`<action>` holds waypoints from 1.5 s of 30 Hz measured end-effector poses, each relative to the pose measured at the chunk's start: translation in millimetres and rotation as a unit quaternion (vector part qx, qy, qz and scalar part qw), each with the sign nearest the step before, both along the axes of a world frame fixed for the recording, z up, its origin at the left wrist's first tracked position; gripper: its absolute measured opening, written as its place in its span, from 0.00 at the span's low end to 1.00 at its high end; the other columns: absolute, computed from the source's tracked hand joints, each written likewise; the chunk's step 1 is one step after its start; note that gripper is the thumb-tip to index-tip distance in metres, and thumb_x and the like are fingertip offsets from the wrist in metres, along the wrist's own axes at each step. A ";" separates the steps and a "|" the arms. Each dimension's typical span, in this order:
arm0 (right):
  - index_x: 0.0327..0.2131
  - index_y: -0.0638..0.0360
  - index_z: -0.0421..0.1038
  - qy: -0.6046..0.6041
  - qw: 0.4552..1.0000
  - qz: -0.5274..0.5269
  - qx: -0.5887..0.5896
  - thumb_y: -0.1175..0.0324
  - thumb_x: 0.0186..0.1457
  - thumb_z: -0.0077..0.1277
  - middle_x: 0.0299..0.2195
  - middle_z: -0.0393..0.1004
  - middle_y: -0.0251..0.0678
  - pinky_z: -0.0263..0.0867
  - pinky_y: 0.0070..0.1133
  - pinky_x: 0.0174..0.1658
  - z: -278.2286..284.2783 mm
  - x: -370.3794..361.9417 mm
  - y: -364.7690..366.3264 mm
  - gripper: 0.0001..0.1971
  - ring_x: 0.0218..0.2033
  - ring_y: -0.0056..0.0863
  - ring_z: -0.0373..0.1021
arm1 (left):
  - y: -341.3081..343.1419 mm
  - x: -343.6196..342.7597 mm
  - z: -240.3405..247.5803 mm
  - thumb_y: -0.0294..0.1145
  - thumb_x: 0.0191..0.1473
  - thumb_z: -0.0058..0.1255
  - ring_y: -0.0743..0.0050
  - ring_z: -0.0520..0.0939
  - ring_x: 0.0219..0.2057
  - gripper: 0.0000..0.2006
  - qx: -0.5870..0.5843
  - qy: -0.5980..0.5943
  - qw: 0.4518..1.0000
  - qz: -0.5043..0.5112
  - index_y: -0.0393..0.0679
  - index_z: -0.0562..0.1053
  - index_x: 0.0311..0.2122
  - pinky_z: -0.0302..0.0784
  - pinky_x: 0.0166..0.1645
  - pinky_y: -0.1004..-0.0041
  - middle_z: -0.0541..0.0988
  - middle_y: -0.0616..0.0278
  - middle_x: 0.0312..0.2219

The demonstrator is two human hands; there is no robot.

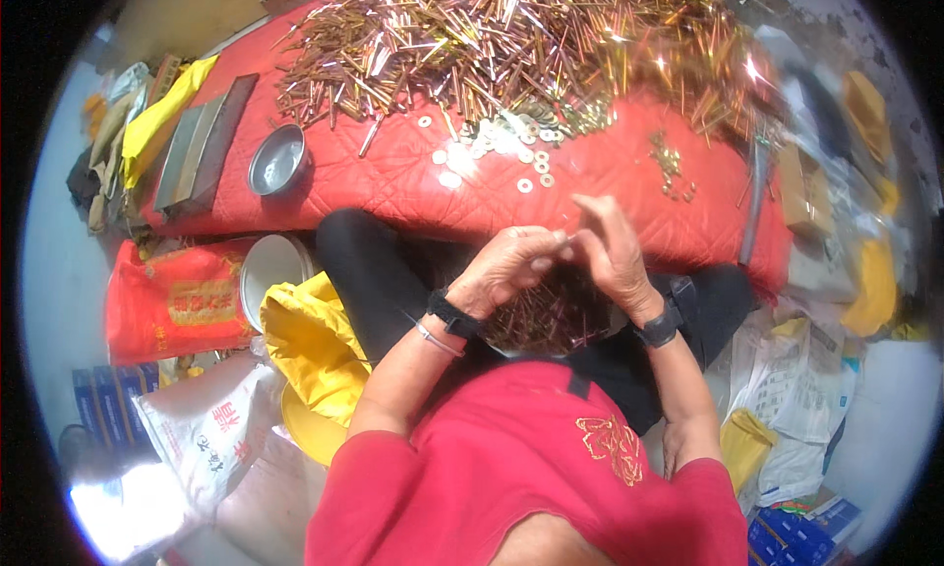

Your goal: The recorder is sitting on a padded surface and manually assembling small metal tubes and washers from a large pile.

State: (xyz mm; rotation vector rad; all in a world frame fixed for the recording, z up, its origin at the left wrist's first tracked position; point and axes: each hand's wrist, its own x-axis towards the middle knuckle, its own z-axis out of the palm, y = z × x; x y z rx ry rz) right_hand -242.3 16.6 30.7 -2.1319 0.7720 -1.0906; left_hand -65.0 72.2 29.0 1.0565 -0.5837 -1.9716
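My left hand (513, 267) is over my lap, its thumb and fingertips pressed together; anything between them is too small to make out. Close beside it, my right hand (614, 259) has its fingers stretched out and slightly blurred, with its thumb near the left fingertips. Below both hands, a container of long thin metal bolts (546, 315) sits between my legs, partly hidden. On the red quilted cover ahead lie loose flat washers (525, 157) and, further right, a scatter of small brass-coloured pieces (669, 168), perhaps nuts. Behind them spreads a large heap of shiny yellowish bolts (472, 50).
A grey metal bowl (277, 161) and a long metal block (205, 145) stand on the left of the red cover (374, 187). Left of me are a round tub (270, 276), a red bag (177, 305) and yellow cloth (313, 335). At right lies a cardboard box (804, 190).
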 end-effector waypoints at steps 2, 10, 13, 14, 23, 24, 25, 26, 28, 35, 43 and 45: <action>0.50 0.59 0.64 0.012 1.000 -0.001 0.008 0.78 0.51 0.50 0.33 0.67 0.41 0.65 0.25 0.36 -4.8 2.7 1.0 0.21 0.30 0.34 0.68 | 0.1 1.5 -5.4 0.39 0.57 0.50 0.92 0.55 0.12 0.12 0.011 -0.008 1.000 0.000 0.40 0.75 0.32 0.47 0.17 0.86 0.61 0.80 0.14; 0.46 0.58 0.68 0.040 0.932 0.084 0.350 0.66 0.58 0.48 0.20 0.66 0.26 0.61 0.15 0.27 -20.9 3.0 -7.2 0.14 0.22 0.14 0.62 | 14.3 -6.1 -22.1 0.33 0.49 0.57 0.68 0.72 0.16 0.07 -0.527 -0.586 0.611 0.069 0.41 0.76 0.29 0.68 0.22 0.71 0.72 0.64 0.18; 0.44 0.59 0.68 0.133 0.859 0.139 0.474 0.61 0.60 0.46 0.21 0.67 0.28 0.62 0.17 0.27 8.6 -6.8 -14.5 0.14 0.21 0.15 0.63 | 7.9 21.4 -1.0 0.33 0.45 0.60 0.61 0.74 0.20 0.07 -0.546 -0.521 0.655 -0.029 0.42 0.77 0.24 0.69 0.27 0.67 0.74 0.60 0.20; 0.43 0.60 0.68 0.124 0.887 0.113 0.431 0.61 0.60 0.45 0.22 0.67 0.29 0.63 0.17 0.27 6.1 -12.7 -19.2 0.14 0.21 0.16 0.64 | -1.5 30.9 7.4 0.33 0.44 0.60 0.61 0.75 0.21 0.07 -0.558 -0.484 0.671 -0.063 0.41 0.77 0.23 0.70 0.28 0.66 0.73 0.60 0.20; 0.33 0.64 0.69 0.155 0.982 -0.108 -0.001 0.65 0.54 0.49 0.29 0.71 0.41 0.66 0.27 0.36 -27.8 -50.9 -112.1 0.10 0.32 0.34 0.70 | -153.4 121.4 -11.1 0.49 0.46 0.55 0.53 0.79 0.32 0.25 -0.201 -0.766 0.598 0.125 0.33 0.71 0.37 0.72 0.37 0.61 0.77 0.46 0.29; 0.33 0.64 0.69 0.157 0.978 -0.135 -0.034 0.67 0.53 0.49 0.30 0.70 0.41 0.65 0.28 0.36 -30.3 -54.2 -129.0 0.09 0.33 0.36 0.70 | -166.2 121.2 -18.2 0.48 0.47 0.53 0.49 0.79 0.33 0.25 -0.186 -0.785 0.581 0.108 0.32 0.70 0.37 0.72 0.39 0.59 0.77 0.44 0.30; 0.32 0.63 0.69 0.158 0.972 -0.159 -0.066 0.69 0.51 0.50 0.31 0.70 0.41 0.65 0.30 0.36 -32.0 -56.9 -146.3 0.08 0.34 0.38 0.69 | -176.0 118.3 -28.2 0.47 0.47 0.53 0.48 0.79 0.33 0.24 -0.185 -0.802 0.555 0.116 0.32 0.69 0.37 0.73 0.39 0.58 0.77 0.43 0.31; 0.31 0.62 0.69 0.158 0.966 -0.180 -0.098 0.71 0.50 0.50 0.31 0.70 0.42 0.64 0.31 0.36 -33.1 -57.7 -164.6 0.06 0.35 0.40 0.69 | -184.2 115.8 -34.6 0.46 0.47 0.52 0.46 0.79 0.34 0.23 -0.182 -0.820 0.528 0.124 0.32 0.68 0.37 0.74 0.39 0.58 0.77 0.42 0.31; 0.30 0.61 0.69 0.216 0.929 -0.226 -0.197 0.73 0.48 0.49 0.31 0.68 0.40 0.64 0.33 0.36 -30.8 -58.8 -200.1 0.05 0.35 0.39 0.68 | -198.1 111.0 -42.5 0.44 0.48 0.50 0.44 0.79 0.34 0.21 -0.178 -0.849 0.481 0.125 0.33 0.67 0.37 0.75 0.39 0.57 0.77 0.41 0.31; 0.26 0.54 0.69 0.387 0.800 -0.333 -0.315 0.73 0.46 0.46 0.33 0.66 0.38 0.63 0.31 0.34 -65.4 -57.0 -275.3 0.03 0.35 0.36 0.65 | -199.9 121.7 -75.1 0.45 0.51 0.49 0.75 0.79 0.18 0.13 -0.260 -0.937 0.204 0.119 0.46 0.66 0.30 0.74 0.17 0.77 0.74 0.65 0.22; 0.30 0.48 0.72 0.348 0.837 -0.253 -0.337 0.72 0.44 0.48 0.33 0.70 0.29 0.60 0.29 0.39 -50.5 -69.6 -251.5 0.07 0.37 0.31 0.68 | -189.9 128.3 -70.6 0.34 0.49 0.46 0.68 0.81 0.17 0.10 -0.271 -0.925 0.255 0.071 0.38 0.66 0.31 0.78 0.19 0.71 0.76 0.61 0.20; 0.35 0.49 0.71 0.290 0.866 -0.224 -0.341 0.75 0.45 0.47 0.33 0.70 0.31 0.61 0.29 0.41 -38.1 -71.4 -242.4 0.12 0.37 0.32 0.69 | -189.6 126.3 -69.3 0.30 0.50 0.44 0.64 0.81 0.19 0.06 -0.262 -0.922 0.280 0.061 0.39 0.65 0.31 0.78 0.20 0.69 0.77 0.57 0.21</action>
